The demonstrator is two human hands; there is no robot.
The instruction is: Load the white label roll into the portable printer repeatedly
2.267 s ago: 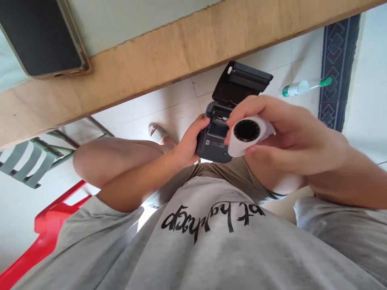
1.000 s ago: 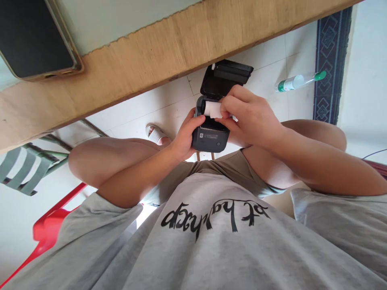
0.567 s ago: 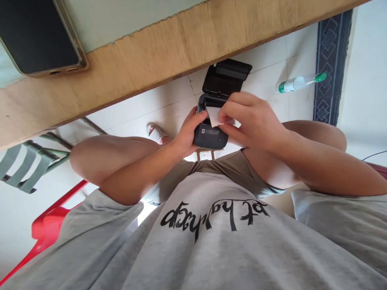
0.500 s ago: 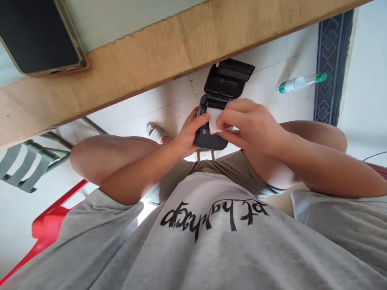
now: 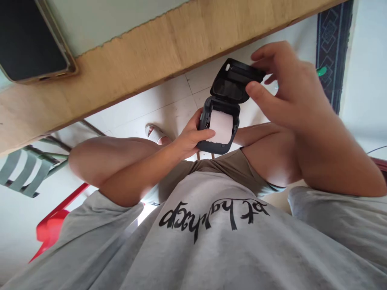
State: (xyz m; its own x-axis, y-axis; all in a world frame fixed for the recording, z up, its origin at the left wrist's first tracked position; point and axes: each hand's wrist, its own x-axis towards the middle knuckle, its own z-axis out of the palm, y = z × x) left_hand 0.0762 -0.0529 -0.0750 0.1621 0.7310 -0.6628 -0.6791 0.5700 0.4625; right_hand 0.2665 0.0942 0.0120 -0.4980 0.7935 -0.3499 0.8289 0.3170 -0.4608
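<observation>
Above my lap, my left hand (image 5: 192, 135) grips a small black label printer (image 5: 208, 148) by its left side. White paper (image 5: 222, 123) lies across the printer's body, and my left thumb presses on its edge. The printer's lid (image 5: 231, 82) stands raised on its hinge at the far end. Beside that lid is my right hand (image 5: 286, 82), fingers spread, thumb and fingertips around the lid's right edge. Whether they touch the lid is hard to tell. The right hand holds nothing.
The wooden table edge (image 5: 157, 48) runs slantwise beyond the printer, with a dark phone (image 5: 33, 40) on top at left. A bottle's green cap (image 5: 321, 71) shows behind my right hand. A green-strapped rack (image 5: 27, 169) and red chair (image 5: 51, 229) stand left.
My right hand has let go of the white paper and moved up and right to the lid, its fingers opening. The paper now lies across the printer under my left thumb.
</observation>
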